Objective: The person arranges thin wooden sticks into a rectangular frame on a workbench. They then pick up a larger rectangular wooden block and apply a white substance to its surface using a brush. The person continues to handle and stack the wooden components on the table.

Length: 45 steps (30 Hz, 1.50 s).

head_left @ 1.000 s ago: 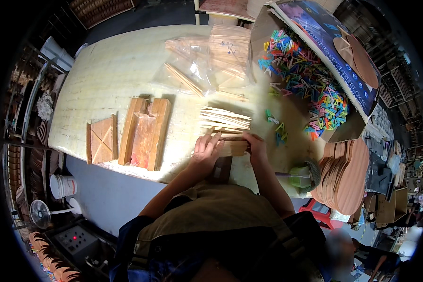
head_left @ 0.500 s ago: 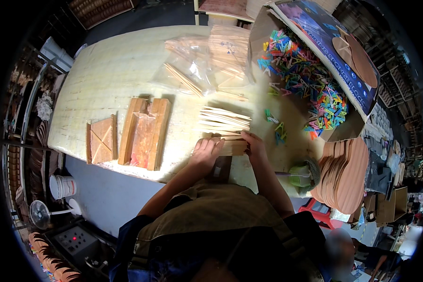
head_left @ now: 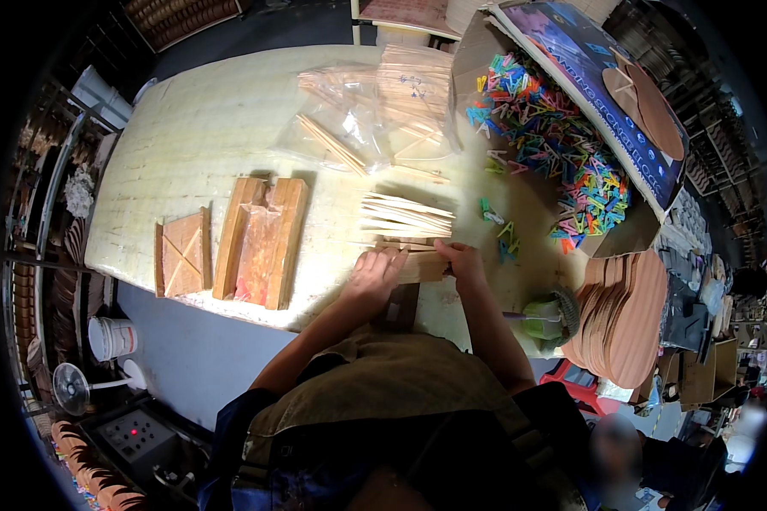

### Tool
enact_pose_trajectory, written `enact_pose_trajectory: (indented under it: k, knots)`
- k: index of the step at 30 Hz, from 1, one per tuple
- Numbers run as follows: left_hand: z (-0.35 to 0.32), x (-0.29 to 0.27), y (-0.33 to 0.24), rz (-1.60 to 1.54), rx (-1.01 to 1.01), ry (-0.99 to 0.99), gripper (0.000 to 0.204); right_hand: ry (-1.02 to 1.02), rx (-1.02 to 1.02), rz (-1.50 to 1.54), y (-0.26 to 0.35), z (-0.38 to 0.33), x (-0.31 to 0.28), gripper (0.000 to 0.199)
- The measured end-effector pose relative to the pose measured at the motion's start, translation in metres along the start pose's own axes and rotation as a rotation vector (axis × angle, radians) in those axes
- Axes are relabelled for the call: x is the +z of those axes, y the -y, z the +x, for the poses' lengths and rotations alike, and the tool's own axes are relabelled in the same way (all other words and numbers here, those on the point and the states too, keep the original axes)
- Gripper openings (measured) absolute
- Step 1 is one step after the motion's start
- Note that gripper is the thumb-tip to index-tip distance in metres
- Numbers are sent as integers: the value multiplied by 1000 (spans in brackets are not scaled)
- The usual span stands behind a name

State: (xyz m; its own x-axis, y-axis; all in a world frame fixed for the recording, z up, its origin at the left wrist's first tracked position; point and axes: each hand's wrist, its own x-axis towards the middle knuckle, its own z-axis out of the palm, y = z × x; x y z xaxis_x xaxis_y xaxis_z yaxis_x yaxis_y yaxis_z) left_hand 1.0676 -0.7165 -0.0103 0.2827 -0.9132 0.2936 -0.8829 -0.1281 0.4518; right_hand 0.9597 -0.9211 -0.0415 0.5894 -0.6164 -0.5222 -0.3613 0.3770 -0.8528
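Stretching across the view is a pale yellow-green surface (head_left: pixel 204 136) with dark workshop floor around it. Left of the surface stand a white bucket (head_left: pixel 111 338), a small fan (head_left: pixel 70 389) and a grey control box (head_left: pixel 136 436) with a red light. On the surface's left part lies a square wooden frame (head_left: pixel 181 254) with crossed slats, and just right of it a wooden jig (head_left: pixel 260 241) of two long bars with a reddish panel between them. Toward the far edge of the surface lie clear plastic bags (head_left: pixel 375 111) holding thin wooden sticks. Near the middle, a fanned bundle of sticks (head_left: pixel 405 216) rests on the surface, just beyond the hands. The left hand (head_left: pixel 373 277) lies flat with fingers spread on a small wooden block (head_left: pixel 418 266) at the near edge of the surface; the right hand (head_left: pixel 460 260) grips the block's right end, fingers curled over it. A few loose coloured clips (head_left: pixel 507 238) lie right of the block. Further right, an open cardboard box (head_left: pixel 648 230) is heaped with bright multicoloured clips (head_left: pixel 562 145). Near the surface's right corner sits a green pot (head_left: pixel 544 317), and beside it a stack of brown fan-shaped boards (head_left: pixel 618 319).
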Motion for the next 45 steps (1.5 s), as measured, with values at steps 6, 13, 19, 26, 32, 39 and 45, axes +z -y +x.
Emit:
enact_pose_trajectory:
  k: [6, 13, 19, 26, 32, 39, 45]
  knots:
    - [2, 6, -1, 89, 45, -74, 45, -5, -16, 66, 4, 2, -13, 26]
    - [1, 7, 3, -20, 12, 25, 43, 108, 28, 28, -6, 6, -17, 25]
    - [-2, 12, 6, 15, 29, -16, 48, 78, -52, 24, -5, -1, -18, 23]
    - [0, 11, 14, -55, 93, -30, 57, 156, -15, 38, 9, -10, -27, 19]
    - [6, 6, 3, -87, 48, -33, 59, 279, 55, 410, -20, -24, -26, 26]
    - [6, 4, 0, -75, -4, 11, 57, 334, -26, 481, -35, -50, -19, 32]
    - [7, 6, 2, -78, 0, 12, 57, 283, -6, 421, -30, -48, -19, 25]
